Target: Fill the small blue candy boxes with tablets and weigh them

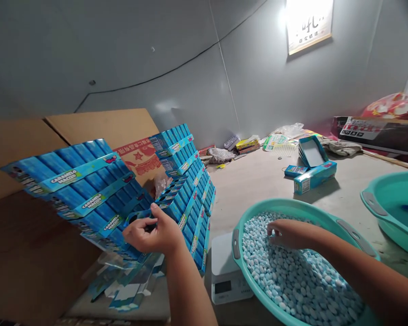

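Observation:
My left hand (152, 232) is curled, thumb up, round a small blue box (133, 219) whose dark open end shows beside the fingers; most of it is hidden. Behind it rise stacked blue display boxes (84, 181) of small blue packets, with another blue stack (190, 199) just to the right. Bent fingers of my right hand (283, 233) dip into pale blue and white oval candies (292, 271), closing on some of them. These candies fill a turquoise basin (258, 296) with grey handles.
A white scale (224, 271) stands left of the basin. Flattened blue packaging (129, 290) lies below the stacks, near a large cardboard carton (30, 253). Farther back is an opened blue box (314, 174). A second turquoise basin (390, 217) stands at right.

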`<action>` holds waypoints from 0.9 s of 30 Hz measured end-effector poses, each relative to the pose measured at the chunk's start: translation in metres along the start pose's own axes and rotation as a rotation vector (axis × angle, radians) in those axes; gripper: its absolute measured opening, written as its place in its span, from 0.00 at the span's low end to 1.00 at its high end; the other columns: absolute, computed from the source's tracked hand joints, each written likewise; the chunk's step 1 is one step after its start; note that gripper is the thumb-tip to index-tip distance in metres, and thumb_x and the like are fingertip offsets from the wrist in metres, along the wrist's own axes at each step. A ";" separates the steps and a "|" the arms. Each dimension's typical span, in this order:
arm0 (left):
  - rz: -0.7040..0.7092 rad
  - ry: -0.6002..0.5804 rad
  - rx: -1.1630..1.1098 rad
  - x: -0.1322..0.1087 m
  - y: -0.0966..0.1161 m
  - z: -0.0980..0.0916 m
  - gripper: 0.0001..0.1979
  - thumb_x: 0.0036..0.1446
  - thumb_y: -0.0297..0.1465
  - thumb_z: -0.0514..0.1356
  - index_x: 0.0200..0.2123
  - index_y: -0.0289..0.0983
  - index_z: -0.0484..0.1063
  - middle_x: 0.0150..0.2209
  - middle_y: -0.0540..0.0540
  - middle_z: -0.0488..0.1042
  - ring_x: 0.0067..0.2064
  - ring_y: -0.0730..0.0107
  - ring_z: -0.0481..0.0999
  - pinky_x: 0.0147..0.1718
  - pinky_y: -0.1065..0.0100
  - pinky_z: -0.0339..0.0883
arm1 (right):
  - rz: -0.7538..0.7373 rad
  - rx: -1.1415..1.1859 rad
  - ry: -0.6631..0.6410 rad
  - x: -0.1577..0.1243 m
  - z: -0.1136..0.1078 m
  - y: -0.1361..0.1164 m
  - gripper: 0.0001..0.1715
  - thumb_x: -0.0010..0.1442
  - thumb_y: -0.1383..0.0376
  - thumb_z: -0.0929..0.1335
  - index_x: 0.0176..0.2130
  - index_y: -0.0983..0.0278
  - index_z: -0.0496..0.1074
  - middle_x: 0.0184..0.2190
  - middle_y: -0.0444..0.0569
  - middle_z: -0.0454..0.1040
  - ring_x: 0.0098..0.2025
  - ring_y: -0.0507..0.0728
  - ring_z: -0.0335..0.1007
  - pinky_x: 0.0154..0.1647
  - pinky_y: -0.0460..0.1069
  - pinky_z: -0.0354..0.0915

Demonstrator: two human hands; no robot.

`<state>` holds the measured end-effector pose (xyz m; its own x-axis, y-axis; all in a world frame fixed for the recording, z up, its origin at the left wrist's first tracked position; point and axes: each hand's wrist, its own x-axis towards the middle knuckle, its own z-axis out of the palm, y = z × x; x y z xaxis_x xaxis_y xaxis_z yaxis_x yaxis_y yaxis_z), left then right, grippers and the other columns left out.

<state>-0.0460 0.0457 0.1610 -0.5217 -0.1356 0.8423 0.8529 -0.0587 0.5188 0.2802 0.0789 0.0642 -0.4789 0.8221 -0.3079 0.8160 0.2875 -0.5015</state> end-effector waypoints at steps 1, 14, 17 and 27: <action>0.011 -0.032 0.001 0.000 0.001 -0.001 0.20 0.56 0.38 0.63 0.22 0.45 0.54 0.28 0.44 0.66 0.42 0.52 0.69 0.48 0.50 0.63 | 0.000 0.005 -0.001 -0.001 0.000 -0.001 0.11 0.54 0.53 0.69 0.38 0.48 0.75 0.39 0.44 0.81 0.41 0.65 0.77 0.36 0.56 0.67; 0.155 -0.324 0.090 -0.010 0.000 -0.001 0.18 0.59 0.39 0.62 0.20 0.43 0.60 0.27 0.43 0.69 0.38 0.55 0.70 0.42 0.55 0.63 | 0.026 -0.001 -0.015 -0.006 0.001 -0.006 0.17 0.59 0.59 0.66 0.47 0.60 0.76 0.42 0.52 0.80 0.42 0.64 0.75 0.37 0.54 0.62; 0.115 -0.300 0.049 -0.012 -0.002 -0.011 0.18 0.58 0.40 0.63 0.22 0.42 0.62 0.27 0.45 0.70 0.35 0.59 0.71 0.39 0.59 0.65 | 0.023 -0.009 -0.010 -0.004 0.003 -0.004 0.17 0.59 0.60 0.67 0.47 0.60 0.76 0.42 0.51 0.80 0.42 0.63 0.75 0.36 0.53 0.61; 0.094 -0.478 0.196 0.016 -0.032 -0.020 0.30 0.53 0.50 0.65 0.53 0.39 0.71 0.49 0.36 0.72 0.53 0.46 0.71 0.51 0.51 0.67 | -0.010 -0.052 -0.015 -0.007 -0.005 -0.009 0.19 0.60 0.58 0.66 0.49 0.60 0.77 0.43 0.53 0.81 0.42 0.64 0.76 0.35 0.54 0.64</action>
<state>-0.0815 0.0255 0.1550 -0.4335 0.3380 0.8354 0.9004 0.1244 0.4169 0.2783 0.0734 0.0751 -0.4914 0.8116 -0.3159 0.8268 0.3208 -0.4621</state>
